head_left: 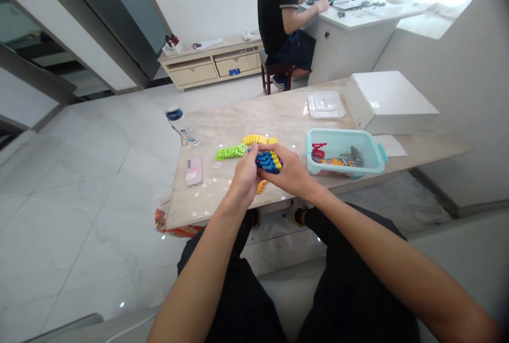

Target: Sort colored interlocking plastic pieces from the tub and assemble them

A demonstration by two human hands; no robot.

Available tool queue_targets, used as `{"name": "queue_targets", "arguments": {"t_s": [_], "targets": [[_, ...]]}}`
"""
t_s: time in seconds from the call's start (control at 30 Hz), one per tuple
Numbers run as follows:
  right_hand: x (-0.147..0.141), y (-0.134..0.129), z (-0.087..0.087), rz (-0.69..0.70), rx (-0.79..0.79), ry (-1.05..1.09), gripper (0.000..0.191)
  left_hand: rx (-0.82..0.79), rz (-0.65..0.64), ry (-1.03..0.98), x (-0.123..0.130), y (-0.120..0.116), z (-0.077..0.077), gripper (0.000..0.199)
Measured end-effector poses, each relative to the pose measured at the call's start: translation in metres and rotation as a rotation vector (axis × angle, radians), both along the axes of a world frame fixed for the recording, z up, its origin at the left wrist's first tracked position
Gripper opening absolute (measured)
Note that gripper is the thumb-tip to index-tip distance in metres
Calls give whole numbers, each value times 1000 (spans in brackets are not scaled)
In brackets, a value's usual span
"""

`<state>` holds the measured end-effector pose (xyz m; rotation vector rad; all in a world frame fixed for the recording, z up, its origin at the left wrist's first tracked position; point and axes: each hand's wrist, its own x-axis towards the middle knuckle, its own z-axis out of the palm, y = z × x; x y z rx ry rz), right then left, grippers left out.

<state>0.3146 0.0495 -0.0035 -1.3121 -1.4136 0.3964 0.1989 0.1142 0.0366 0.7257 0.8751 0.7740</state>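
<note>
Both my hands close around a bundle of blue and yellow toy building pieces (267, 162) held above the front part of the table. My left hand (247, 172) grips its left side, thumb on top. From the right, my right hand (289, 169) wraps it, partly covering it. Just beyond lie a light green strip of joined pieces (230, 152) and a yellow strip (258, 139). A small orange-yellow piece (261, 187) shows below my hands. Two small white square pieces, one a lattice (217, 165), rest to the left.
A light-blue bin (376, 160) with red, orange and grey pieces stands at right, near a clear plastic lid (326, 105) and a white box (401, 94). At left are a bottle (183, 125) and a pink packet (194, 171). Another person (280, 14) sits at a far desk.
</note>
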Motion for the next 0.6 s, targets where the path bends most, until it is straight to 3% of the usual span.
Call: {"name": "queue_targets", "arguments": {"t_s": [0.2, 0.4, 0.6], "targets": [[-6, 11, -12, 72, 34, 146, 42, -21, 5, 66, -9, 11, 2, 32], [-21, 15, -16, -148, 27, 353, 37, 46, -142, 179, -17, 30, 5, 36], [-18, 31, -35, -271, -76, 482, 36, 72, -232, 262, -16, 57, -13, 30]]}}
